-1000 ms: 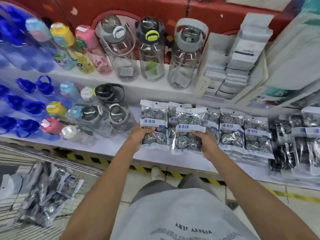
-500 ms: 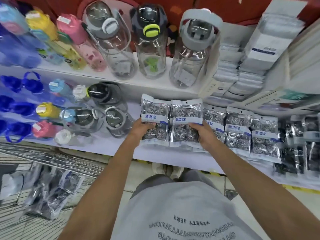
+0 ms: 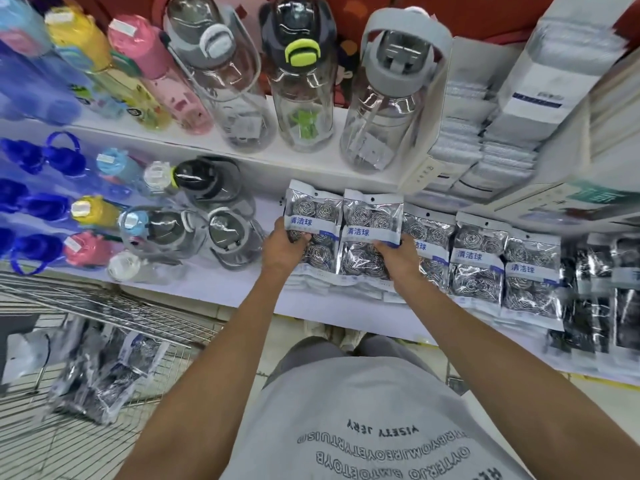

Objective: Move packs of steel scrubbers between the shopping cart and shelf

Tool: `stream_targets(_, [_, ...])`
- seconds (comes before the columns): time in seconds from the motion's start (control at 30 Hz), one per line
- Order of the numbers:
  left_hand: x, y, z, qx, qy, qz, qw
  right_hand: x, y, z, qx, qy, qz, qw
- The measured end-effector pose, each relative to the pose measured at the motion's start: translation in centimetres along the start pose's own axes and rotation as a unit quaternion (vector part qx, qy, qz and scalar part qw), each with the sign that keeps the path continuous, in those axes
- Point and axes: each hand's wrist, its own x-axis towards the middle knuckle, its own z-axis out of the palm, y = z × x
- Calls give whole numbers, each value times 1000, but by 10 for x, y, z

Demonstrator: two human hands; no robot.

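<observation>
Two silver packs of steel scrubbers with blue labels lie side by side on stacks at the white shelf (image 3: 242, 289). My left hand (image 3: 282, 249) grips the left pack (image 3: 311, 216) at its lower left. My right hand (image 3: 398, 258) grips the right pack (image 3: 372, 230) at its lower right. More scrubber packs (image 3: 478, 258) lie in a row to the right. Several packs (image 3: 104, 372) lie in the wire shopping cart (image 3: 104, 306) at lower left.
Clear and coloured water bottles (image 3: 301, 81) fill the upper shelf and the shelf's left half, close to the left pack. White boxed goods (image 3: 485, 143) stand at upper right. Dark packs (image 3: 606, 296) lie at the far right.
Both hands have carried the two packs forward and down onto the shelf stacks, bringing them side by side. The view has moved closer to the shelf.
</observation>
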Motion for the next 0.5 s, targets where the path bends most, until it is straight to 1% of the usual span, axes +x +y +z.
stream_targets(0.07, [-3, 1, 0, 25, 5, 11, 1000, -4, 0, -2, -38, -1, -16, 999])
stream_targets(0.27, [-19, -3, -3, 75, 5, 52, 996, -22, 3, -15, -130, -16, -115, 985])
stream_targets(0.43, [-47, -10, -7, 113, 19, 89, 989, -45, 2, -23, -255, -19, -191, 948])
stream_targets(0.5, [-65, -14, -9, 119, 34, 92, 988, -59, 1, -24, -298, -15, -241, 923])
